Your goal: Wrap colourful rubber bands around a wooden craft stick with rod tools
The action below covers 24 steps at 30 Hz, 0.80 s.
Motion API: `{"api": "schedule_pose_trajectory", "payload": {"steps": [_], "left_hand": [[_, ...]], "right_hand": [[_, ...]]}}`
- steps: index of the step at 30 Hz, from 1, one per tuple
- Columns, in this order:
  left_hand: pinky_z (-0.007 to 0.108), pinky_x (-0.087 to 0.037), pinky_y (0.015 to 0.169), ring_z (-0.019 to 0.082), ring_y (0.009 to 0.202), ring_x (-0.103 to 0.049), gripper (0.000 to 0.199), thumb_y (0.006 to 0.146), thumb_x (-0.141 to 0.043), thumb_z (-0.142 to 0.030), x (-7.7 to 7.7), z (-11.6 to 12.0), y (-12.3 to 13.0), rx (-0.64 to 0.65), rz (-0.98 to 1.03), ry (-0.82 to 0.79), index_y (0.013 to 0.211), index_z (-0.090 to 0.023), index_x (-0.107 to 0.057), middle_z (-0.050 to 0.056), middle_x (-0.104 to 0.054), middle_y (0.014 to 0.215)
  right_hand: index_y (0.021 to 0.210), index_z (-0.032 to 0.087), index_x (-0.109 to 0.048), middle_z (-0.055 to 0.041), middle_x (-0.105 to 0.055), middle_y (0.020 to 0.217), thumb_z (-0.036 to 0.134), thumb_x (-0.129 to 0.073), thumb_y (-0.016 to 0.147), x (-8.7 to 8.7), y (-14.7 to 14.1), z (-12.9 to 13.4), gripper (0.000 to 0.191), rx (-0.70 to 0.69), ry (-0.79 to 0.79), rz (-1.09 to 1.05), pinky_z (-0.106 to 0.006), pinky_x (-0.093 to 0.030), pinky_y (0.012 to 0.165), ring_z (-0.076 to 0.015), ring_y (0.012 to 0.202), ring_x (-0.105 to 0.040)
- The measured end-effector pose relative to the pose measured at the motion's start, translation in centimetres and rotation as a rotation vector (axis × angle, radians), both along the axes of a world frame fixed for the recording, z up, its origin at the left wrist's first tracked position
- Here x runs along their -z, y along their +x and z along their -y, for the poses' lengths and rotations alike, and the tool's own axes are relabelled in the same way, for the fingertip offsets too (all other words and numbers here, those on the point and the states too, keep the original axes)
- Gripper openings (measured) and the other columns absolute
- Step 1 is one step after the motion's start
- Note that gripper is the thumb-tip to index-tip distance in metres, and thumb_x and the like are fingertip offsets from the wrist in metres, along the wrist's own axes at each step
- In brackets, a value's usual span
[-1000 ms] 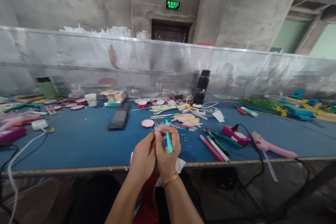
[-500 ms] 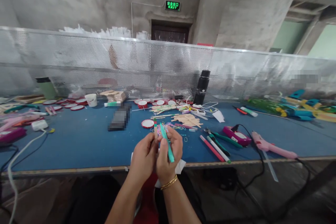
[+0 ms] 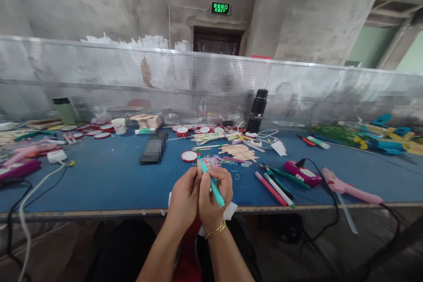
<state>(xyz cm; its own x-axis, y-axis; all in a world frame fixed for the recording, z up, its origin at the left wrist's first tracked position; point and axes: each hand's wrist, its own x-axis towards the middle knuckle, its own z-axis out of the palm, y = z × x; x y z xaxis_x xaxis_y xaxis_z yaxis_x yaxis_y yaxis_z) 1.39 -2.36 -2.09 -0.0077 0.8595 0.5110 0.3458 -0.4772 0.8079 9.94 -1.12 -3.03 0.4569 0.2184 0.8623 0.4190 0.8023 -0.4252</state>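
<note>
Between the fingers of my left hand point(image 3: 185, 194) stands a wooden craft stick point(image 3: 198, 165), upright, with red and green bands at its upper end. My right hand point(image 3: 216, 189) grips a turquoise marker point(image 3: 216, 191) whose tip end leans against or very near the stick. Both hands are side by side over the table's front edge, fingers closed. Just beyond them lies a scatter of small colourful rubber bands point(image 3: 216, 161), and a white disc with a red rim point(image 3: 189, 156) sits to its left.
Plain craft sticks point(image 3: 239, 152) lie behind the bands. To the right are a red marker point(image 3: 271, 188), a white marker point(image 3: 279, 190), green-handled pliers point(image 3: 280, 178), a purple device point(image 3: 303, 174) and a pink glue gun point(image 3: 350, 186). A black bottle point(image 3: 257, 110) and phone point(image 3: 153, 147) stand farther back.
The turquoise marker's tip has moved down and left to the stick, and the marker now slants more. The whole view has shifted slightly. Both hands keep their holds.
</note>
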Motion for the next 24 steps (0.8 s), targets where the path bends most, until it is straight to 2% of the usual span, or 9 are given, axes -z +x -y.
{"api": "schedule_pose_trajectory", "payload": {"steps": [12, 19, 24], "left_hand": [[0.027, -0.04, 0.068, 0.017, 0.072, -0.056, 0.024, 0.101, -0.052, -0.037, -0.02, 0.02, 0.0, -0.023, -0.026, 0.006, 0.084, -0.022, -0.058, 0.0, -0.066, 0.08], [0.027, -0.04, 0.067, 0.017, 0.072, -0.058, 0.029, 0.102, -0.048, -0.04, -0.19, 0.05, 0.19, -0.064, -0.057, 0.002, 0.083, -0.022, -0.059, 0.001, -0.069, 0.081], [0.027, -0.042, 0.069, 0.018, 0.074, -0.059, 0.027, 0.102, -0.049, -0.04, -0.08, 0.11, 0.17, -0.04, -0.032, -0.003, 0.084, -0.022, -0.059, 0.001, -0.069, 0.081]], "right_hand": [[0.091, 0.024, -0.058, 0.0021, -0.064, 0.084, 0.021, -0.059, 0.1, 0.03, 0.11, 0.0, 0.01, -0.032, -0.026, 0.011, -0.035, -0.054, 0.08, -0.015, 0.077, -0.063], [0.096, 0.023, -0.06, -0.0011, -0.066, 0.088, 0.024, -0.06, 0.101, 0.32, -0.06, -0.18, 0.005, 0.037, -0.057, -0.046, -0.036, -0.055, 0.079, -0.0172, 0.082, -0.066], [0.096, 0.024, -0.06, -0.0006, -0.067, 0.088, 0.025, -0.06, 0.101, 0.19, -0.02, -0.03, 0.006, 0.026, -0.02, -0.017, -0.037, -0.056, 0.081, -0.0173, 0.083, -0.067]]}}
